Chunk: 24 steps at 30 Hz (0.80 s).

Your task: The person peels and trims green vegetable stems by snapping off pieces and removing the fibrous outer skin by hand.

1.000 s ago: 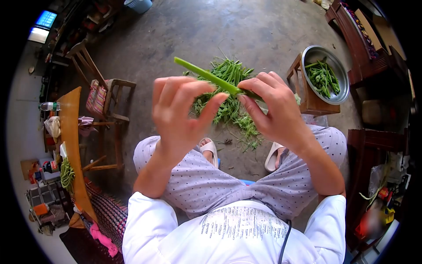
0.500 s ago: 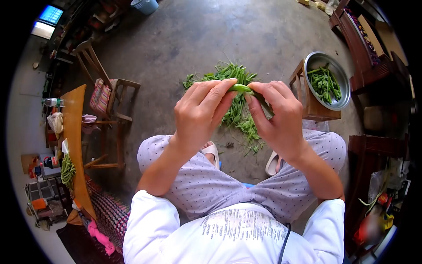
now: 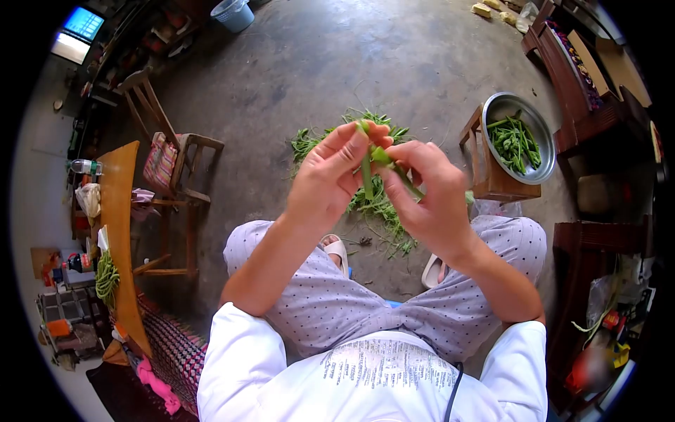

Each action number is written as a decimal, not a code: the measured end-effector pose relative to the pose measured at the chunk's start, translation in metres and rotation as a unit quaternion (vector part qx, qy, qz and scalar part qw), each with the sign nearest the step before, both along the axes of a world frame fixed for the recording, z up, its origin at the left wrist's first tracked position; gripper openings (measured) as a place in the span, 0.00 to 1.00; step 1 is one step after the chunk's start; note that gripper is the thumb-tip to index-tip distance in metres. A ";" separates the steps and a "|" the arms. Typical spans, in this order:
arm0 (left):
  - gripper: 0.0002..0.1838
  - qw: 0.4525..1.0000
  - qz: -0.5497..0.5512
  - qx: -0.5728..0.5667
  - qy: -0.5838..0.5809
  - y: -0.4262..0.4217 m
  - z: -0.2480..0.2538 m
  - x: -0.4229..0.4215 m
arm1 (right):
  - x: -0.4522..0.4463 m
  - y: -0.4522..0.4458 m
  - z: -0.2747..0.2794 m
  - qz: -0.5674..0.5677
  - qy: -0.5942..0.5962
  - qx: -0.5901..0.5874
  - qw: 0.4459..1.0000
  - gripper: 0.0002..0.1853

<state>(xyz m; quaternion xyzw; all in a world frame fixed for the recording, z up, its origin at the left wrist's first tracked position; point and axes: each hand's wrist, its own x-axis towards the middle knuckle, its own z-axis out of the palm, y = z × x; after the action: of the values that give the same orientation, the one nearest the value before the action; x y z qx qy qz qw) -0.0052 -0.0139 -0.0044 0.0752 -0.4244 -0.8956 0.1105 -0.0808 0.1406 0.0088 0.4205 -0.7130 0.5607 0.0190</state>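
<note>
My left hand (image 3: 327, 169) is closed on a short piece of green stem (image 3: 367, 176), which hangs down from its fingertips. Just to the right, my right hand (image 3: 430, 190) pinches another length of green stem (image 3: 406, 180) between thumb and fingers. The two hands are close together above the floor, and the stem ends are near each other. Beneath them a pile of leafy green stalks (image 3: 380, 206) lies on the floor, partly hidden by the hands. Trimmed green stems (image 3: 517, 144) lie in a metal basin (image 3: 548, 119) at the right.
The basin stands on a wooden stool (image 3: 508, 190). At the left are a wooden chair (image 3: 200, 141) with a striped cloth and a wooden table (image 3: 119, 211). A blue bucket (image 3: 235, 17) is at the top. Dark wooden furniture (image 3: 598, 126) stands along the right.
The long stem seen earlier between my hands was bent and now shows as two lengths, one at each hand. My left hand moved in towards the right one and closed on the stem.
</note>
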 end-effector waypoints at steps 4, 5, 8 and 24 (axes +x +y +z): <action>0.17 0.994 0.010 0.104 0.029 -0.011 0.007 -0.002 | 0.004 0.000 -0.008 0.051 0.014 0.064 0.997 0.09; 0.17 0.994 0.004 0.106 0.036 -0.016 0.010 -0.002 | 0.004 0.000 -0.008 0.051 0.018 0.087 0.995 0.08; 0.17 0.988 0.011 0.140 0.059 -0.027 0.015 0.000 | -0.001 0.007 -0.011 0.063 0.033 0.159 0.985 0.06; 0.23 0.999 -0.036 0.012 0.012 0.047 0.045 -0.129 | -0.034 0.055 -0.090 0.078 -0.011 0.328 0.941 0.08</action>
<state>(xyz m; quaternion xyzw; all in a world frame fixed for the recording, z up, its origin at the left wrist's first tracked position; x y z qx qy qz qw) -0.1338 0.0330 0.0409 0.0500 -0.4150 -0.9047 0.0825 -0.1153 0.1959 -0.0808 0.4514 -0.8226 0.3003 -0.1716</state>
